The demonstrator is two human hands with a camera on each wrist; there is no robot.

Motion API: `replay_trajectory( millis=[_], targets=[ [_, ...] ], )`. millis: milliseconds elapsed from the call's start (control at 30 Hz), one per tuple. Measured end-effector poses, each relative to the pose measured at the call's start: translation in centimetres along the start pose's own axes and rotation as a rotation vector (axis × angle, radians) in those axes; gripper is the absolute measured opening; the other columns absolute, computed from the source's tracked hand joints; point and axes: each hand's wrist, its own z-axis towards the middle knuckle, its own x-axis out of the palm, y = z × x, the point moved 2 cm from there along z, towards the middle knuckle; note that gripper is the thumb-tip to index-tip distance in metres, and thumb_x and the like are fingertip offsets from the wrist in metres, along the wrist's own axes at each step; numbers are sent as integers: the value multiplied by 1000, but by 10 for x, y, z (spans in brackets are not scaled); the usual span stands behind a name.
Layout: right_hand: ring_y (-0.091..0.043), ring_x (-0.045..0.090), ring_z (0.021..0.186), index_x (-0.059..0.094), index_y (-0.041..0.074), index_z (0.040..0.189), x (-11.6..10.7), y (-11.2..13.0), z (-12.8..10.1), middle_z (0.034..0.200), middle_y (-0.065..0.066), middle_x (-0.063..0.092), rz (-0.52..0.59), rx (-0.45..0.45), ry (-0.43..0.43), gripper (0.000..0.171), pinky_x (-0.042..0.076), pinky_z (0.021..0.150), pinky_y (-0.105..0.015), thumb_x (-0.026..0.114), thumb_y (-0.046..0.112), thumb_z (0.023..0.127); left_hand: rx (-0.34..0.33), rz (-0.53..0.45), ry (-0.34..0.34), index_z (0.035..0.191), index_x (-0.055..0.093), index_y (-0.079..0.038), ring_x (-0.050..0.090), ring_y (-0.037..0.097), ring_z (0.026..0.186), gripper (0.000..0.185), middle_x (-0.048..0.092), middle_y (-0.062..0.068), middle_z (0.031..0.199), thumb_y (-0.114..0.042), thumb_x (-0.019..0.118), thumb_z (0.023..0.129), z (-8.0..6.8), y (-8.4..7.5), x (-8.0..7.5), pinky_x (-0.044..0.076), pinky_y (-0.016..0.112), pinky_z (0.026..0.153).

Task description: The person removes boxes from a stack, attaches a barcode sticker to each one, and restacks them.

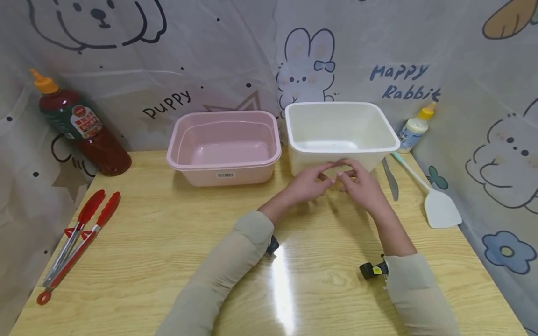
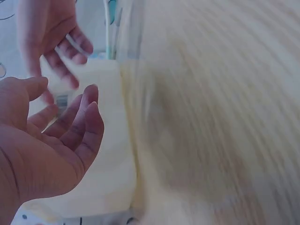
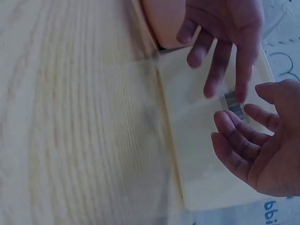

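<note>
Both hands are close together in front of the white plastic basin (image 1: 336,161), fingertips near each other below its front rim. My left hand (image 1: 308,183) has loosely bent fingers with nothing between them; in the left wrist view its palm (image 2: 51,159) is turned up. My right hand (image 1: 361,186) is likewise loosely curved and holds nothing, its fingers spread in the right wrist view (image 3: 276,140). A barcode label (image 3: 233,105) on the basin's front wall shows between the two hands.
A pink basin (image 1: 224,175) stands left of the white one. At far left are a red sauce bottle (image 1: 90,126) and red tongs (image 1: 80,242). On the right lie a knife (image 1: 391,179) and a white spatula (image 1: 441,210), with a small yellow-capped bottle (image 1: 414,128) behind.
</note>
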Motion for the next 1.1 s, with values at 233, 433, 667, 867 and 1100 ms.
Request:
replay_trajectory(
  millis=[233, 433, 667, 867, 1100],
  targets=[
    [-35, 71, 92, 37, 16, 156, 7, -11, -4, 133, -27, 62, 28, 75, 27, 55, 59, 80, -39, 49, 38, 107, -79, -13, -1, 154, 44, -30, 74, 28, 85, 53, 70, 13, 128, -31, 59, 103, -6, 11, 3, 59, 30, 61],
    [-39, 70, 93, 40, 17, 152, 7, -8, -1, 129, -26, 65, 51, 40, 0, 54, 59, 85, -45, 48, 43, 106, -45, -55, -26, 153, 45, -32, 73, 28, 85, 52, 71, 10, 123, -31, 57, 103, -6, 6, 2, 59, 33, 60],
    [-36, 70, 89, 36, 12, 155, 7, -12, 0, 130, -28, 64, 57, 43, 27, 55, 60, 83, -41, 49, 34, 107, -69, -149, -29, 154, 44, -27, 74, 34, 89, 53, 72, 12, 121, -31, 58, 104, -5, 4, 5, 61, 50, 72],
    [-38, 70, 94, 39, 16, 154, 3, -2, -3, 129, -25, 65, 43, -24, 22, 54, 60, 86, -44, 48, 40, 107, -46, -174, -31, 158, 36, -22, 75, 29, 91, 63, 71, 9, 125, -39, 58, 103, -11, -11, 0, 60, 34, 69],
    [-39, 71, 100, 45, 18, 153, -20, 6, -16, 130, -21, 64, -33, -78, 22, 57, 58, 90, -50, 50, 49, 105, 30, -74, -10, 152, 48, -26, 74, 16, 91, 52, 69, 4, 130, -41, 56, 103, -34, -30, -25, 58, 29, 70]
  ],
)
